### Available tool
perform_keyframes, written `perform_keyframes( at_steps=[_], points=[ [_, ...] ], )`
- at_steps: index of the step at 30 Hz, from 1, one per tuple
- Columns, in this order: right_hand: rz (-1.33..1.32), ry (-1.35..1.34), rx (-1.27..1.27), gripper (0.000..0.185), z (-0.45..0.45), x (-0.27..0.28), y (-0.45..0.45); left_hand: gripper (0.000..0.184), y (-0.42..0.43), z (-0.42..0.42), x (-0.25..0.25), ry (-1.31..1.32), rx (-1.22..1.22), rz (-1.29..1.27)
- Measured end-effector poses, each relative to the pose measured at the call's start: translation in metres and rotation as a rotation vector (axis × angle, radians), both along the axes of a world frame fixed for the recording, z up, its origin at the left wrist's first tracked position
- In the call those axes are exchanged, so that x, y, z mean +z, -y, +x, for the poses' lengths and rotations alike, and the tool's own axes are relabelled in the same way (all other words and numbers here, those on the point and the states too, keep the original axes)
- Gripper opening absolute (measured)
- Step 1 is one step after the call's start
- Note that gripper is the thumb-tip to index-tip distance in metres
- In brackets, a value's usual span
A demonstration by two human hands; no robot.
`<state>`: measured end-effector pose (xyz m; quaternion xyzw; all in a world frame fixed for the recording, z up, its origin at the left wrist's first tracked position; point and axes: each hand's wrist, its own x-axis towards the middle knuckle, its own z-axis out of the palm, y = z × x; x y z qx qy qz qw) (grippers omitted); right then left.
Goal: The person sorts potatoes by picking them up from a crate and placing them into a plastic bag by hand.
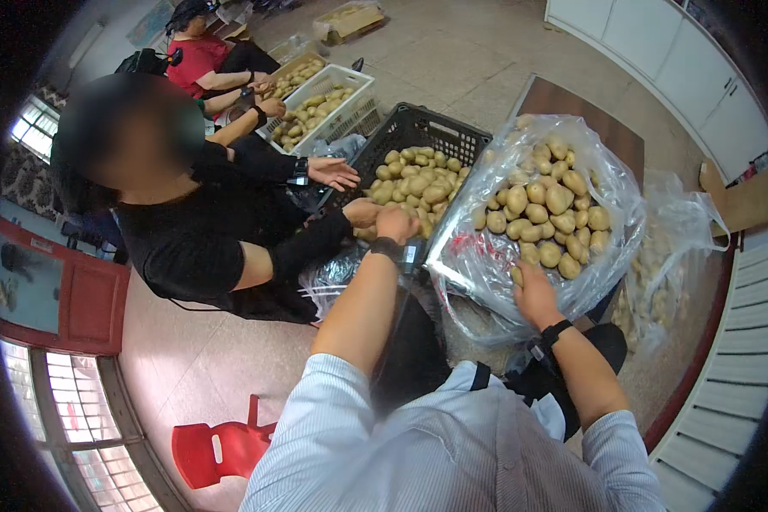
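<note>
Nearest to the camera is my striped shirt (461,444), from which both my forearms reach forward. To the left sits a co-worker (192,235) in black, with one palm (333,173) spread and the other fist (361,212) just beside my fingers. My left hand (396,224) is over the black crate (452,128), its forearm slanting to the right, its back upward; the fingers look curled, but whether they hold something I cannot tell. Potatoes (418,182) lie heaped in this crate. Further right, my right hand (537,295) is at the near side of the clear bag (613,162), its forearm slanting to the left, the fingers narrow on what seems one potato (516,275). Many more lie loose in the bag, just beyond. I judge the step in hand is picking potatoes singly; whether they go from bag to crate I cannot tell. The next move calls for a secure pinch and a lift free of the plastic, leaving room for the co-worker.
</note>
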<state>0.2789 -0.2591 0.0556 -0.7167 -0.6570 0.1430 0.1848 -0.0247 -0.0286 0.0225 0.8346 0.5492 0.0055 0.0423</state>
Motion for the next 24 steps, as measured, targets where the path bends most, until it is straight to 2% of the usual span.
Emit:
perform_keyframes(
  at_steps=[2, 6, 9, 10, 12, 14, 17, 18, 20, 24],
  points=[
    [-0.014, -0.110, -0.029, 0.043, -0.001, 0.007, -0.004, 0.034, 0.006, 0.002, 0.008, 0.135, -0.053, 0.113],
    [-0.031, -0.294, -0.086, 0.043, -0.004, -0.003, -0.012, 0.028, 0.010, 0.016, 0.023, 0.214, -0.101, 0.056],
    [0.000, -0.417, -0.123, 0.041, -0.012, -0.004, -0.019, 0.022, 0.018, 0.030, 0.025, 0.447, -0.141, -0.213],
    [0.023, -0.500, -0.116, 0.040, -0.016, -0.008, -0.023, 0.022, 0.015, 0.040, 0.016, 0.847, 0.050, -0.505],
    [0.046, -0.581, -0.120, 0.040, -0.022, -0.006, -0.029, 0.022, 0.015, 0.049, 0.008, 1.235, 0.251, -0.809],
    [-0.263, -0.836, -0.190, 0.040, -0.032, 0.012, -0.036, 0.025, 0.033, 0.063, 0.054, 1.397, 0.545, -1.169],
    [-0.263, -0.819, -0.170, 0.041, -0.044, 0.018, -0.041, 0.030, 0.044, 0.071, 0.076, 1.289, 0.485, -1.240],
    [-0.264, -0.819, -0.193, 0.041, -0.047, 0.022, -0.042, 0.033, 0.041, 0.071, 0.065, 1.264, 0.454, -1.287],
    [-0.221, -0.856, -0.087, 0.041, -0.051, 0.029, -0.043, 0.033, 0.042, 0.074, 0.065, 1.222, 0.434, -1.334],
    [-0.183, -0.827, -0.049, 0.039, -0.056, 0.019, -0.046, 0.035, 0.049, 0.079, 0.079, 1.149, 0.320, -1.397]
  ],
)
